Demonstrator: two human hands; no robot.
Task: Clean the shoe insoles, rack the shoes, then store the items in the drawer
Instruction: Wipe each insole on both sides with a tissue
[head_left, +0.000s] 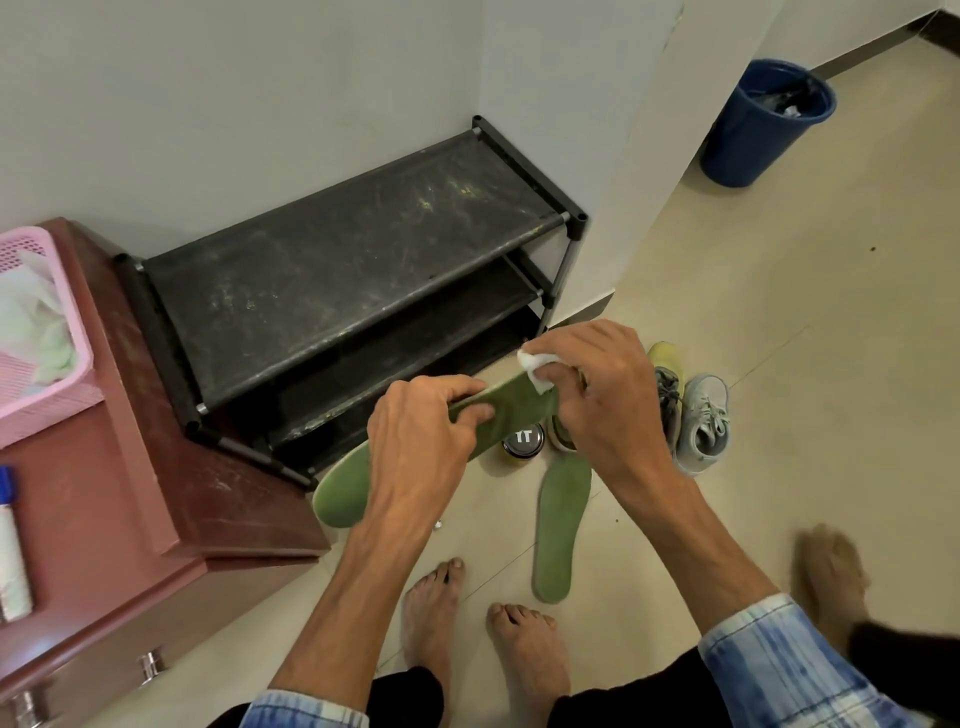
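Gripping hand: the left hand (421, 441) curls round the held insole (511, 415) at mid-length.
Insole axis: slants from low left, beside the shoe rack (353, 270), up to the right.
Wiping hand: the right hand (608, 400) pinches a white wipe (535, 371) onto the upper-right end, the end nearer to it; strokes likely run leftward along the axis.
Second insole: flat on the floor (779, 338), below the hands.
Shoes (696, 421): 2, far right.

Green insole (511, 410), seemingly flexed, held aloft; second insole (561, 525) lies flat.
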